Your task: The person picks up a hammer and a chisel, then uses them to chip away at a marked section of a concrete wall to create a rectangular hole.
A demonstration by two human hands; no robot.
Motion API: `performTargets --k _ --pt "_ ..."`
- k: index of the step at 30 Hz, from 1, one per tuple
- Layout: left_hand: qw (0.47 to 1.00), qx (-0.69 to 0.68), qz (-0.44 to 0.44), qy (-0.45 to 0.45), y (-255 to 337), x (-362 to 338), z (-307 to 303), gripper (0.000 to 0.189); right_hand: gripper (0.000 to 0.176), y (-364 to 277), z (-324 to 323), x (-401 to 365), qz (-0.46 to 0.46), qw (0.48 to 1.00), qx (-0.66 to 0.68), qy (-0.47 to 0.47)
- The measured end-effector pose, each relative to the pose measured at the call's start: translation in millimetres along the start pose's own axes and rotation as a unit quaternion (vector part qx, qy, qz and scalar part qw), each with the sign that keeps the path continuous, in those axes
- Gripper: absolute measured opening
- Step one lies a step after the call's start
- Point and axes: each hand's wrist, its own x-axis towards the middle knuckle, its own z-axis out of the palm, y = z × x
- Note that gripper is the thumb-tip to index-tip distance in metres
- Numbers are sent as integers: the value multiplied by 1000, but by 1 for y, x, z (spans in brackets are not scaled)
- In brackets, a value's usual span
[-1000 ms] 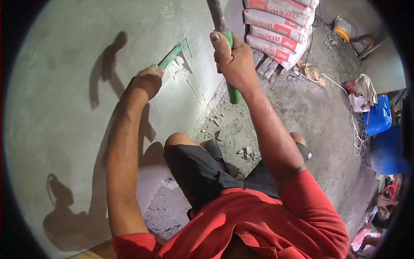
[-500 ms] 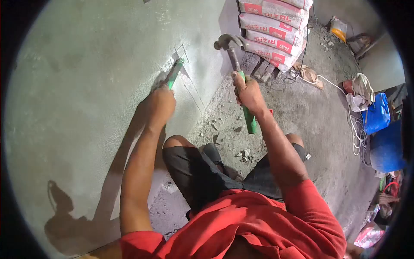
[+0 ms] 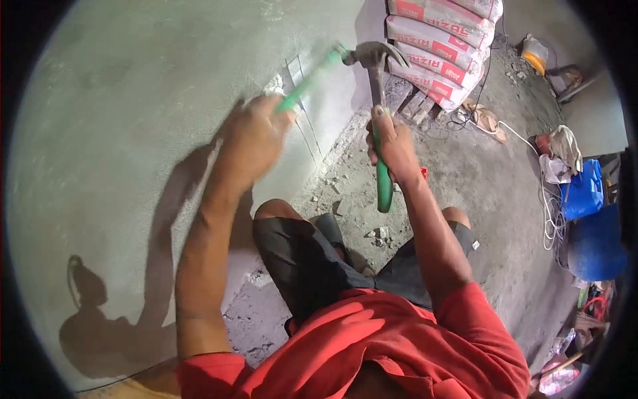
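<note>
My left hand (image 3: 256, 139) is closed around a green chisel (image 3: 309, 83), which is smeared by motion. The chisel slants up and to the right from my fist, its far end right at the hammer's striking face. My fist hides the chisel's other end, close to the plastered wall (image 3: 133, 100). In my right hand (image 3: 395, 146) is a claw hammer (image 3: 377, 73), gripped by its green handle with the metal head up and the claw to the right. Behind the chisel, a narrow outline (image 3: 302, 106) is marked on the wall, with a chipped pale patch (image 3: 274, 84) beside it.
Stacked cement bags (image 3: 442, 56) stand at the wall's far end. Rubble (image 3: 379, 234) lies on the floor between my knees. To the right are a blue jug (image 3: 582, 189), a blue drum (image 3: 598, 243) and a white cord (image 3: 546, 206).
My left hand has lifted off a little, and the chisel has swung to the right toward the hammer head. The hammer has shifted slightly right. The view has moved slightly.
</note>
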Motion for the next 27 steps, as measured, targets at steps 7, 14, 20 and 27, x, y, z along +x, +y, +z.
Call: performTargets --k 7,14,20,27 --pt "994 -27 -108 16 -49 -37 61 25 51 18 -1 -19 -27 1000 4 -6" --pt "992 48 -105 44 -62 -43 69 26 50 9 8 -31 -59 997 -31 -38" --pt "983 -39 -172 50 -57 -47 68 28 47 13 16 -34 -193 977 -92 -19" --pt "974 -88 -205 27 -69 -46 84 31 42 70 47 -1 -418 893 -157 57"
